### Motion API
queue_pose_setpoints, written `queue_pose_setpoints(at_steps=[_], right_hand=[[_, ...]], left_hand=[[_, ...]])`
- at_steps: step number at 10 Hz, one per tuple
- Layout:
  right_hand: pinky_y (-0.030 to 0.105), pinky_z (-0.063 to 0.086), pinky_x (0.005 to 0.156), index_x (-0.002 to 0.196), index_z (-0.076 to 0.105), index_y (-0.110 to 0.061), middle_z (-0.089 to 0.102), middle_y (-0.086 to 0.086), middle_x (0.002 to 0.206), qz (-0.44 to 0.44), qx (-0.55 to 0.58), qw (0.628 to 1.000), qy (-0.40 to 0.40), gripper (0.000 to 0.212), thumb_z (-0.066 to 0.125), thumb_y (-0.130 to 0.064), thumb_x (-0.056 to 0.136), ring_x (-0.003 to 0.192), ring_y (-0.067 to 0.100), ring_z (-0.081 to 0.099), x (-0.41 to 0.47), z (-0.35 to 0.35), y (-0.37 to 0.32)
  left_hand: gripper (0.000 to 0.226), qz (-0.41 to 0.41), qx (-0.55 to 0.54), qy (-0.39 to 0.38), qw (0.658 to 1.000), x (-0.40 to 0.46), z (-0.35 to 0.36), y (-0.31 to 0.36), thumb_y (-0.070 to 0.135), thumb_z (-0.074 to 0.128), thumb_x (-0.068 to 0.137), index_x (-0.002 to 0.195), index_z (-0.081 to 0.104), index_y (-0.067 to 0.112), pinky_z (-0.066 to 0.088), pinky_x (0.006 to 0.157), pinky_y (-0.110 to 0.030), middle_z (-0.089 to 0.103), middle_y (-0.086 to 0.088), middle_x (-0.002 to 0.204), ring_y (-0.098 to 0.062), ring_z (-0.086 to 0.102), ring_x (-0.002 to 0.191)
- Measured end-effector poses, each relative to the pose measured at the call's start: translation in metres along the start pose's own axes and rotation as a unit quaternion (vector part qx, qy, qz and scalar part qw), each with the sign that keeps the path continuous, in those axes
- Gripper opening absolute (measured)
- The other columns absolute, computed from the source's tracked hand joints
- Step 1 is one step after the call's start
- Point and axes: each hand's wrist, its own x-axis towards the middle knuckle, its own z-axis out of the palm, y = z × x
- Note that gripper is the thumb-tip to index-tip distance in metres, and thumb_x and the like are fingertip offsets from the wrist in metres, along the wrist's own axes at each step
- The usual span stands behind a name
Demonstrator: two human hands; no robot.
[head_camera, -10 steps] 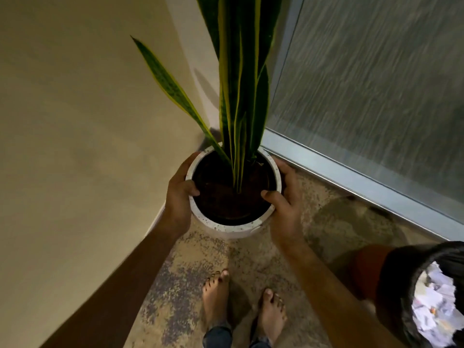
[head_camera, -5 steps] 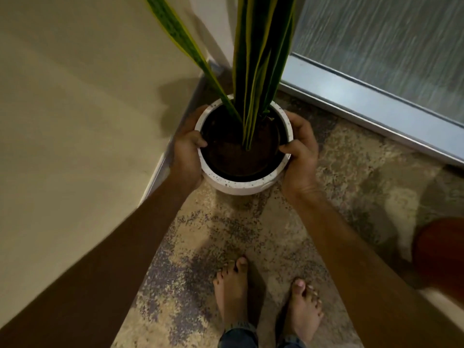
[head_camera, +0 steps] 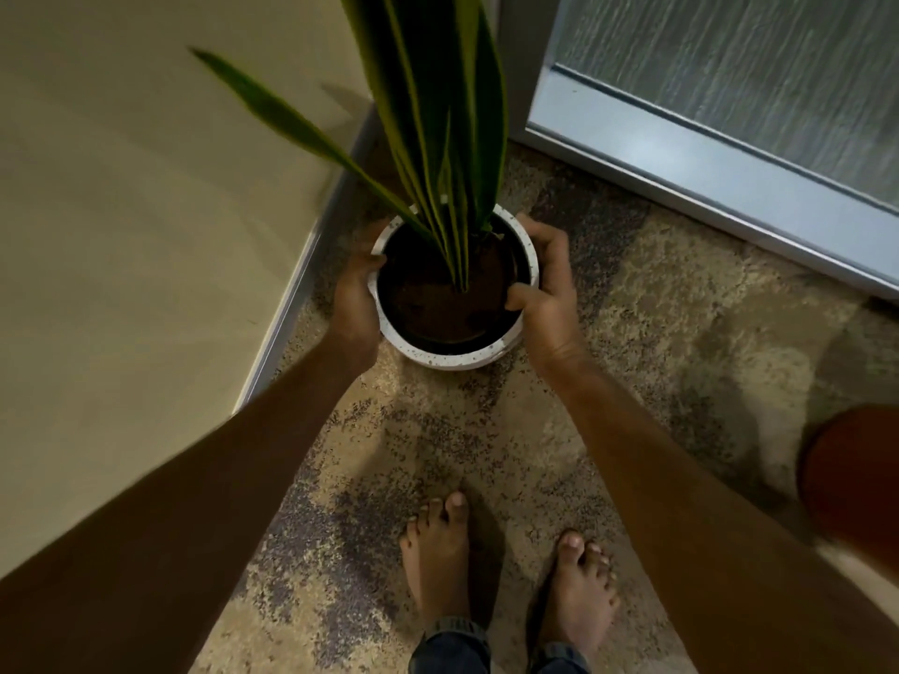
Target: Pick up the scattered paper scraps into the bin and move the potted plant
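Mottled floor [head_camera: 656, 333] in a corner, beige wall [head_camera: 121, 211] left, frosted glass door [head_camera: 729, 65] right. The potted plant [head_camera: 452, 352] sits between both hands: left hand [head_camera: 352, 308] and right hand [head_camera: 547, 304] grip its white rim, thumbs hooked inside, just ahead of bare feet [head_camera: 438, 552].

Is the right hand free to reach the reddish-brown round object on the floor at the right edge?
Probably not yet: the right hand grips the white pot of the snake plant. The round object lies unobstructed beside the right forearm.
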Motion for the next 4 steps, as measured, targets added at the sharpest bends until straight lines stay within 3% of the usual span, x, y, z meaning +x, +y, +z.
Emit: queue_pose_setpoints(at_steps=[1,2,3,4], right_hand=[[0.05,0.048,0.101,0.136,0.04,-0.025,0.045,0.002,0.143,0.033,-0.048,0.998,-0.029,0.078,0.056,-0.007,0.062,0.127,0.023,0.048,-0.004,-0.003,-0.008],[0.047,0.033,0.115,0.152,0.021,-0.03,0.027,-0.001,0.157,0.081,-0.134,0.986,-0.051,0.088,0.064,-0.016,0.076,0.142,0.019,0.03,-0.026,-0.004,-0.024],[0.049,0.027,0.118,0.154,0.014,-0.026,0.022,-0.001,0.16,0.081,-0.22,0.972,-0.013,0.088,0.068,-0.021,0.084,0.145,0.019,0.024,-0.047,-0.006,-0.043],[0.048,0.023,0.118,0.155,0.013,-0.023,0.021,0.001,0.161,0.078,-0.347,0.93,0.091,0.085,0.064,-0.026,0.088,0.146,0.023,0.023,-0.091,-0.02,-0.064]], left_hand=[[0.045,0.004,-0.051,0.01,0.999,-0.003,-0.021,0.006,0.045,0.01,0.1,0.131,0.037,0.027,0.04,0.096,-0.044,0.054,-0.005,0.133,-0.029,0.051,0.117],[0.038,-0.074,-0.101,-0.052,0.991,-0.026,-0.065,0.029,0.034,0.018,0.104,0.14,0.028,0.024,0.039,0.101,-0.044,0.044,-0.008,0.142,-0.03,0.046,0.124],[0.041,-0.106,-0.13,-0.077,0.983,-0.045,-0.097,0.05,0.031,0.012,0.106,0.145,0.023,0.023,0.036,0.105,-0.042,0.038,-0.008,0.148,-0.026,0.042,0.13],[0.049,0.079,-0.109,-0.011,0.991,-0.038,-0.237,0.088,0.039,0.02,0.104,0.148,0.003,0.025,0.013,0.119,-0.043,0.013,0.002,0.159,-0.018,0.02,0.144]])
